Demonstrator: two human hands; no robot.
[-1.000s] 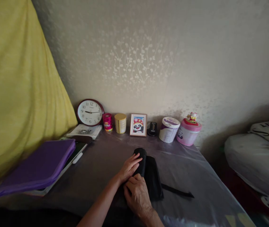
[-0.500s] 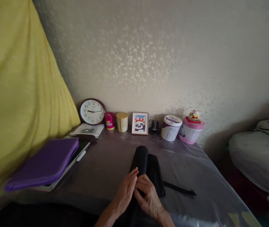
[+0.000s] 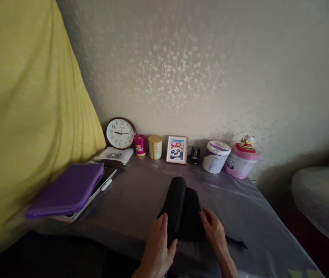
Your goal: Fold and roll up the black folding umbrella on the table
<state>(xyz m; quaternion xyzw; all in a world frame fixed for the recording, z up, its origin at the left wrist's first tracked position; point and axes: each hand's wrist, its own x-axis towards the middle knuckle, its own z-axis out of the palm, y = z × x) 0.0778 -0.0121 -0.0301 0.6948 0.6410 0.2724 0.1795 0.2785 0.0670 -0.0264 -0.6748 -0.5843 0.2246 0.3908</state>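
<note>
A black rolled fabric bundle [image 3: 182, 206] lies on the grey table [image 3: 135, 197], with a thin black strap [image 3: 235, 242] trailing to the right. My left hand [image 3: 158, 247] rests against the near left side of the bundle, fingers stretched and together, thumb touching the roll. On the bundle's right edge my right hand [image 3: 215, 231] lies flat with its fingers extended. Neither hand closes around anything.
Along the wall stand a clock [image 3: 120, 133], a red tin [image 3: 139, 145], a yellow tin [image 3: 155, 146], a panda picture frame [image 3: 177, 150], a white tub [image 3: 216, 156] and a pink tub [image 3: 242, 161]. A purple folder [image 3: 67, 190] lies left. A yellow curtain [image 3: 22, 116] hangs beside it.
Both hands were together on the near end of the bundle; they have spread apart, left to the left side, right to the right edge. The camera view shifted slightly.
</note>
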